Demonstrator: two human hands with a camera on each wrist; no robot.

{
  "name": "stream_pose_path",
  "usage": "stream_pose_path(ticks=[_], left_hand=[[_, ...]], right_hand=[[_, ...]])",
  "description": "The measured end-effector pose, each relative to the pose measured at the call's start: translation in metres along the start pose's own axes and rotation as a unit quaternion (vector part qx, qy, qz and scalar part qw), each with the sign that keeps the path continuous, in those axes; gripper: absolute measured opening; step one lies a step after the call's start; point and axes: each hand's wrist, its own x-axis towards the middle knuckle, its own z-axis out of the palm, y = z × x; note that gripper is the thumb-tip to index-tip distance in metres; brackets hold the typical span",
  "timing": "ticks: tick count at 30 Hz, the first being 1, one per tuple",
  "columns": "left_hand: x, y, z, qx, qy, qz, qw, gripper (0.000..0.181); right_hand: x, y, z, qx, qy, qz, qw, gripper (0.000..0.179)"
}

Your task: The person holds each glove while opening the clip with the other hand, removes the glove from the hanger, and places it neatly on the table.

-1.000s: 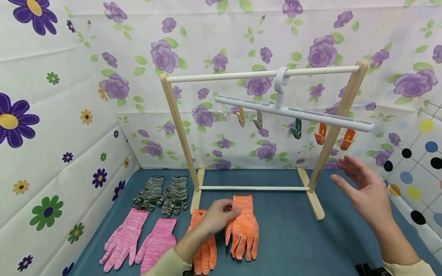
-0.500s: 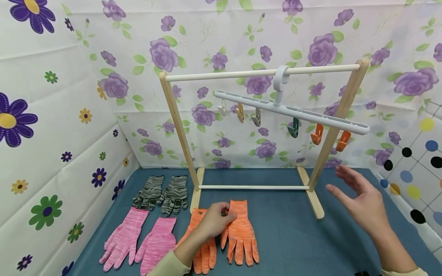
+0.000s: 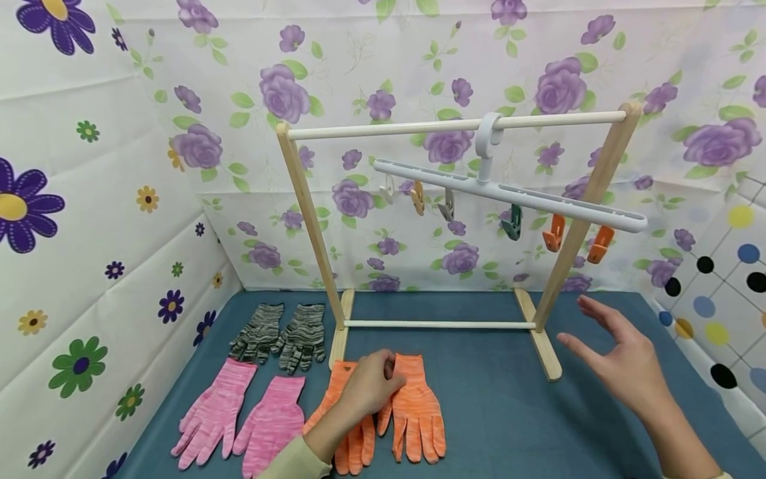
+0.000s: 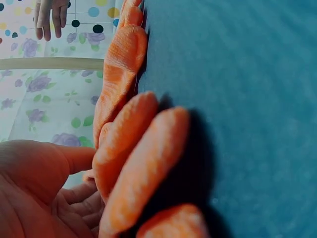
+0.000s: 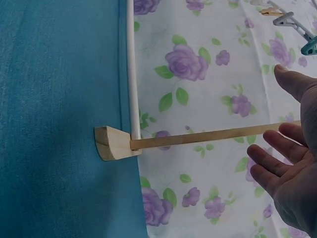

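Note:
My left hand [image 3: 372,384] pinches the left edge of an orange glove [image 3: 414,406] near its cuff, and the glove lies on the blue cloth with its fingers toward me. In the left wrist view, the thumb meets the orange knit; part of the grip is hidden. A second orange glove [image 3: 354,436] lies to the left, partly under my forearm. My right hand [image 3: 625,362] is raised at the right of the rack, fingers apart and holding nothing; the right wrist view shows its palm and spread fingers too.
A wooden rack [image 3: 314,226] stands behind, bearing a white hanger [image 3: 509,193] with several clips, such as a green clip [image 3: 512,223] and an orange clip [image 3: 600,245]. Pink gloves [image 3: 215,412] and grey striped gloves [image 3: 302,337] lie at the left on the blue cloth [image 3: 503,426].
My left hand has drawn the orange glove left and toward me, beside the other orange glove. The right hand has come slightly lower and left. The hanger has swung a little.

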Motion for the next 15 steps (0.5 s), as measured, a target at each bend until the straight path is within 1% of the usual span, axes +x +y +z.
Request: stream_pose_path(ticks=[1,4,6,11,15], left_hand=[[0.0,0.0,0.0,0.005,0.003,-0.004,1.0,0.017],[-0.002,0.0,-0.001,0.012,0.01,-0.015,0.9998,0.032],[-0.004,0.0,-0.002,0.015,0.018,-0.017,0.9996,0.037],[-0.007,0.002,-0.009,0.033,0.048,-0.003,0.9983,0.039],[-0.006,0.006,-0.021,0.056,0.075,0.003,0.9956,0.043]], right_hand=[[0.0,0.001,0.0,-0.004,-0.001,-0.002,1.0,0.083],[-0.001,0.003,0.001,-0.014,-0.005,-0.011,0.9998,0.084],[-0.001,0.005,0.002,-0.019,-0.007,-0.018,0.9996,0.084],[-0.002,0.007,0.003,-0.04,-0.014,-0.024,0.9988,0.087],[-0.002,0.006,0.003,-0.058,-0.027,-0.018,0.9978,0.089]])
